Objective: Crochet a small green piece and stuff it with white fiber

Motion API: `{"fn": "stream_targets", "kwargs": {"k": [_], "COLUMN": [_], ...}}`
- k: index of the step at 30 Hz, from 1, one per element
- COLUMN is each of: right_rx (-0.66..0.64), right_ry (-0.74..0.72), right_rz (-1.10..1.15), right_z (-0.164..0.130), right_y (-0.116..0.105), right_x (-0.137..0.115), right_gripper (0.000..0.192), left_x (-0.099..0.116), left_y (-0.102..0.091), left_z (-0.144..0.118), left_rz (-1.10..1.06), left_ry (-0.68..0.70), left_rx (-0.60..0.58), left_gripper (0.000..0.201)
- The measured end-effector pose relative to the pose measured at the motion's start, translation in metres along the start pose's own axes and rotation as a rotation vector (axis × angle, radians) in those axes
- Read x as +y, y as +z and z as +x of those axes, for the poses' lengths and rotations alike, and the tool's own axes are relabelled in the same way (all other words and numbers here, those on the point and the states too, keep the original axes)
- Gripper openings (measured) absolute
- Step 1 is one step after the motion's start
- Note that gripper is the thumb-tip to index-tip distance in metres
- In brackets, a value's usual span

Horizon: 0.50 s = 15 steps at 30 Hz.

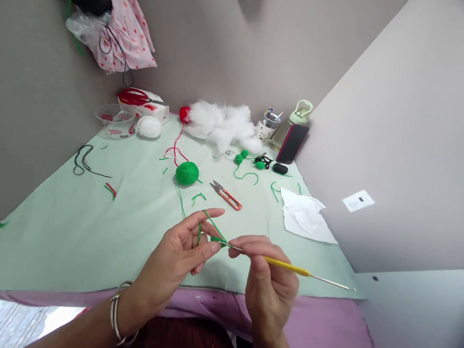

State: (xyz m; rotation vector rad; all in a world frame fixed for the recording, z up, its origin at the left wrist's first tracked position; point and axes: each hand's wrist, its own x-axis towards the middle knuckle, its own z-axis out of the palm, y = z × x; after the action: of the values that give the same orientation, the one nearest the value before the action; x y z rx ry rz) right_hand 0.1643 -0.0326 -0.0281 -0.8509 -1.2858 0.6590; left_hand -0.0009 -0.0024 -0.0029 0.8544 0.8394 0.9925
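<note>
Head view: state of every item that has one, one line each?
left hand: grip pinching a small green crochet piece, green yarn looped over the forefinger
right hand: grip shut on crochet hook, tip in the piece
green yarn ball: wound, strand trailing toward the hands
thread snips: lying flat, unheld
phone: leaning upright on bottle
bottle: lid on
tissue: crumpled, flat
stuffing: loose heap

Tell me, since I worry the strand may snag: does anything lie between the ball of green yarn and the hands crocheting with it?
Nothing visible does. The yarn strand runs from the yarn ball over bare tablecloth to the left hand. The snips lie to its right, apart from it. The right hand holds the crochet hook.
</note>
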Motion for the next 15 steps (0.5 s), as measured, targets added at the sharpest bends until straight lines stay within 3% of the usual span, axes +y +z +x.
{"fn": "stream_targets", "kwargs": {"k": [8,15], "right_rx": [-0.166,-0.2], "right_ry": [-0.132,-0.24], "right_rz": [-0.264,-0.36], "right_z": [-0.007,-0.011], "right_y": [-0.012,-0.009], "right_x": [-0.006,-0.005], "right_gripper": [0.032,0.036], "left_x": [-0.003,-0.002], "left_y": [-0.002,0.001], "left_z": [-0.002,-0.002], "left_rz": [0.111,0.248], "left_ry": [0.075,0.132], "left_rx": [0.063,0.105], "left_gripper": [0.045,0.037]}}
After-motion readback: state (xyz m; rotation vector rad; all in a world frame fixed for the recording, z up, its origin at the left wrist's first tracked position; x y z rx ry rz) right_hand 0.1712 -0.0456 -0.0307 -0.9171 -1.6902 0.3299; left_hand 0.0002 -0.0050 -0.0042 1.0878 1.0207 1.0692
